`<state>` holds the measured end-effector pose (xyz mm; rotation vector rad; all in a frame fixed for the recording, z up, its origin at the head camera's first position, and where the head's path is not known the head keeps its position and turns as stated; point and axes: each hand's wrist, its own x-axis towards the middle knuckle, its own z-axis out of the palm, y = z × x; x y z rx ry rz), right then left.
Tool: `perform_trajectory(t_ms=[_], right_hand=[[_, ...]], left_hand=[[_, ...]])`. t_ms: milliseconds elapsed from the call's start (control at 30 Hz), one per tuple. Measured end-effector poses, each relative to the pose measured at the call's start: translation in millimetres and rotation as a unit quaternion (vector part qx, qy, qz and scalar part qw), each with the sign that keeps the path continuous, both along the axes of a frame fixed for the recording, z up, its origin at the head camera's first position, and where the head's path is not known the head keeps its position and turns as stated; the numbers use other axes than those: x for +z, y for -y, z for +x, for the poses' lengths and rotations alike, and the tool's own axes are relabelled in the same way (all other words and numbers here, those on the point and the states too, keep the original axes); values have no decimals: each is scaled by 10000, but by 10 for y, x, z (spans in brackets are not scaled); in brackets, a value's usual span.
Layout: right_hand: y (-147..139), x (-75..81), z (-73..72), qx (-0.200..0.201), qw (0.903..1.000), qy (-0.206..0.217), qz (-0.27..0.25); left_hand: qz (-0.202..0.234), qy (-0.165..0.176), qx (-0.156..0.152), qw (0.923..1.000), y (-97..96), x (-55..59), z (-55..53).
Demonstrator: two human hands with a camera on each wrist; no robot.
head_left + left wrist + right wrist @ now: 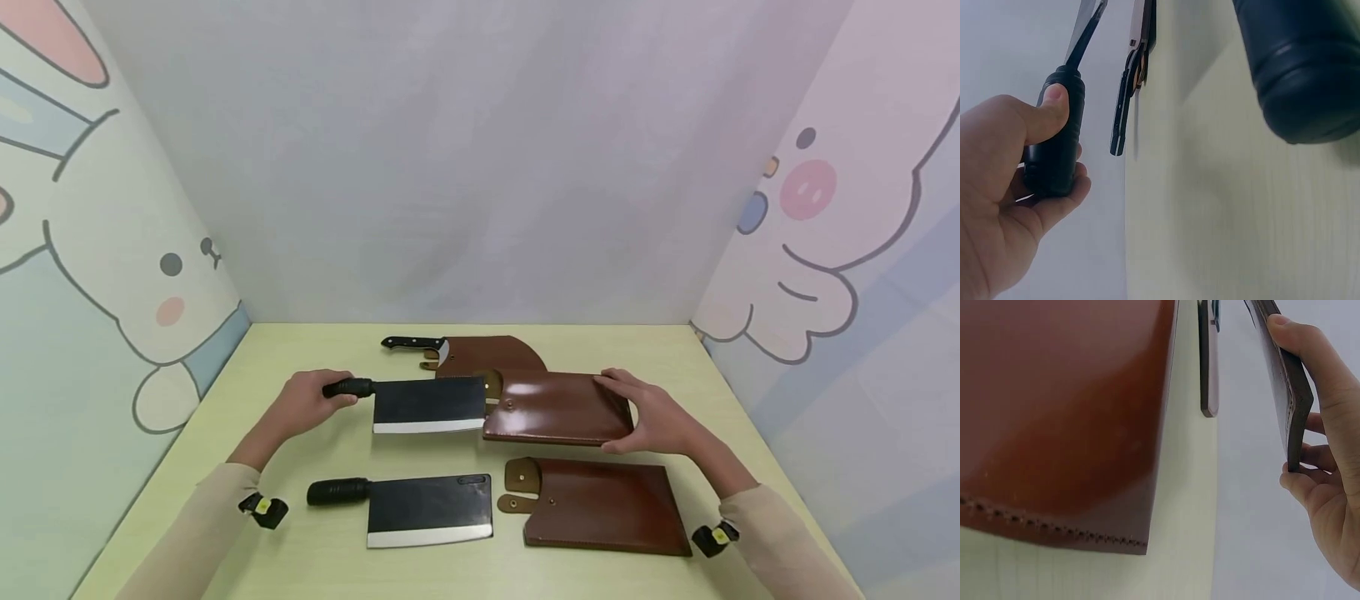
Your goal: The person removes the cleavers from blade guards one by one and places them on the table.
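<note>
My left hand grips the black handle of a cleaver, fingers curled round it, as the left wrist view also shows. The dark blade is held above the table, its bright edge toward me. At the right, my right hand holds a brown leather sheath by its far end, thumb on the near edge and fingers along the other. The cleaver's tip meets the sheath's open left end; whether any of it is inside I cannot tell. In the right wrist view, the held sheath is seen edge-on.
Nearest me lies a second cleaver, handle to the left, beside a second brown sheath with its strap undone. Behind the held pair, a black-handled knife sits in a rounded brown sheath. A pale wall stands behind the table.
</note>
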<state>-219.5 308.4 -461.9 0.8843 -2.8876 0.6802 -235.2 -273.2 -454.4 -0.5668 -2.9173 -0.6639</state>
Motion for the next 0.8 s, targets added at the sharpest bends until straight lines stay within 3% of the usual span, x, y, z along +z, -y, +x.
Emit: perform_trajectory(t_ms=[400, 800], right_hand=[[-208, -17, 10, -117, 9996, 32, 244], [-325, -50, -28, -123, 9990, 138, 416]], left_hand=[[0, 79, 46, 10000, 29, -82, 5], [-61, 153, -93, 9998, 33, -280, -41]])
